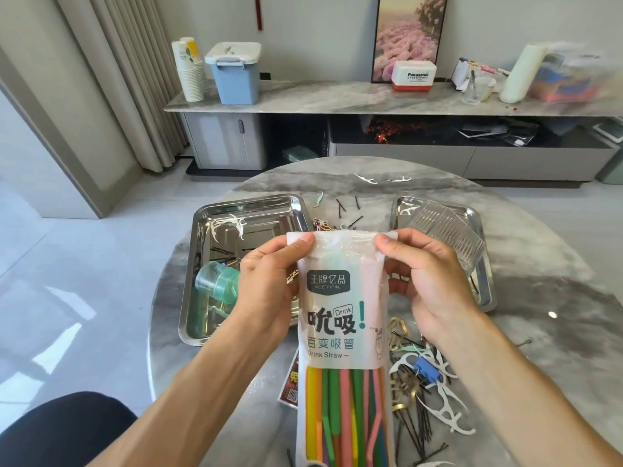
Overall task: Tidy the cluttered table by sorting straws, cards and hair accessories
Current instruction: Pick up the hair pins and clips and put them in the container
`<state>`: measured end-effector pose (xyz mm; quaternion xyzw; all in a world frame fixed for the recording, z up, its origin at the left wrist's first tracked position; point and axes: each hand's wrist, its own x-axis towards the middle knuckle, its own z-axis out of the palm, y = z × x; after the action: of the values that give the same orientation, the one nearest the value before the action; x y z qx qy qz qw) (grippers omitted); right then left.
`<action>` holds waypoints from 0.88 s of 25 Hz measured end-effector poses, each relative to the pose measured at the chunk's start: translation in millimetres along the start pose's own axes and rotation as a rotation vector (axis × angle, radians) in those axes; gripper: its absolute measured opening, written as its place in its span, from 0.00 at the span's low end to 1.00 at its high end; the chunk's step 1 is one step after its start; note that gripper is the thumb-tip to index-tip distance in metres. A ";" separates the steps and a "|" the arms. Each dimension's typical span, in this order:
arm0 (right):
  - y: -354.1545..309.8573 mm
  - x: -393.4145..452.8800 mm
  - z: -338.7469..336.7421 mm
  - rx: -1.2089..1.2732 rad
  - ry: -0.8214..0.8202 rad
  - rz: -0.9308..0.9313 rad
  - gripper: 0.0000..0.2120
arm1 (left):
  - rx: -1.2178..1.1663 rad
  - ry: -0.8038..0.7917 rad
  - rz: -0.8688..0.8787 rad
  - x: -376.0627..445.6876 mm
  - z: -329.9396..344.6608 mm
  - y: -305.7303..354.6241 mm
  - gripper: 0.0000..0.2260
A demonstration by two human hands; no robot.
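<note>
A white plastic straw bag (340, 318) printed "Drink Straw" stands upright above the round marble table (539, 298), with several coloured straws (347, 412) showing through its clear lower part. My left hand (269, 281) pinches the bag's top left corner. My right hand (424, 274) pinches the top right corner. A card (290, 382) lies partly hidden under the bag. Black hairpins (347, 210) lie beyond the bag, and more hairpins, gold clips and white floss picks (435, 385) are heaped at the right.
A steel tray (209, 332) on the left holds a green cup (215, 281), floss picks and hairpins. A second steel tray (485, 291) on the right holds a clear ribbed dish (448, 234). A sideboard with a blue bin stands behind.
</note>
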<state>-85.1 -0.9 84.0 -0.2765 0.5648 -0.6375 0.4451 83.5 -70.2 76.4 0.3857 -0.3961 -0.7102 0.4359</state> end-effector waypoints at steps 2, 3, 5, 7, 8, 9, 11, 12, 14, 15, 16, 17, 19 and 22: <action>3.9 0.9 2.6 0.024 -0.013 0.002 0.08 | 0.041 -0.038 -0.031 0.6 1.0 -1.1 0.02; 5.3 0.6 5.1 0.036 -0.039 0.012 0.07 | 0.053 -0.047 -0.041 0.7 2.2 -1.8 0.03; 8.5 -1.3 9.8 0.036 -0.096 0.023 0.04 | 0.056 -0.048 -0.041 -0.1 5.0 -3.7 0.04; 9.6 -1.8 12.6 0.026 -0.117 0.000 0.10 | 0.057 -0.031 -0.013 -0.7 5.3 -4.7 0.03; 9.1 -0.9 13.1 0.032 -0.105 -0.011 0.11 | 0.058 -0.029 -0.001 -1.1 4.9 -4.9 0.04; 8.6 0.3 12.7 0.047 -0.093 -0.013 0.10 | 0.059 -0.031 0.003 -1.0 4.2 -5.3 0.04; 7.7 1.4 12.9 0.062 -0.085 0.008 0.06 | 0.052 -0.051 -0.024 -0.2 4.1 -5.7 0.04; 7.8 1.1 13.4 0.060 -0.090 0.024 0.03 | 0.046 -0.065 -0.054 -0.2 5.0 -5.2 0.05; 10.2 0.0 14.7 0.066 -0.136 0.064 0.03 | 0.061 -0.085 -0.095 -0.4 6.4 -5.0 0.09; 10.8 -0.9 15.8 0.062 -0.159 0.087 0.04 | 0.072 -0.084 -0.098 0.4 6.2 -5.8 0.10; 10.9 -1.1 16.4 0.048 -0.168 0.100 0.05 | 0.077 -0.077 -0.094 0.8 6.1 -6.7 0.08; 11.4 -0.8 16.9 0.037 -0.166 0.099 0.04 | 0.076 -0.067 -0.092 0.7 6.4 -8.1 0.07; 11.6 1.6 16.7 0.049 -0.152 0.085 0.03 | 0.059 -0.075 -0.097 0.9 6.5 -10.6 0.10; 12.5 6.4 12.9 -0.009 -0.167 0.084 0.05 | 0.057 -0.113 -0.119 1.3 6.1 -12.4 0.17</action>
<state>-73.7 -12.2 73.6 -0.3068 0.5395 -0.5907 0.5156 73.7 -66.2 67.4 0.3799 -0.4164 -0.7440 0.3587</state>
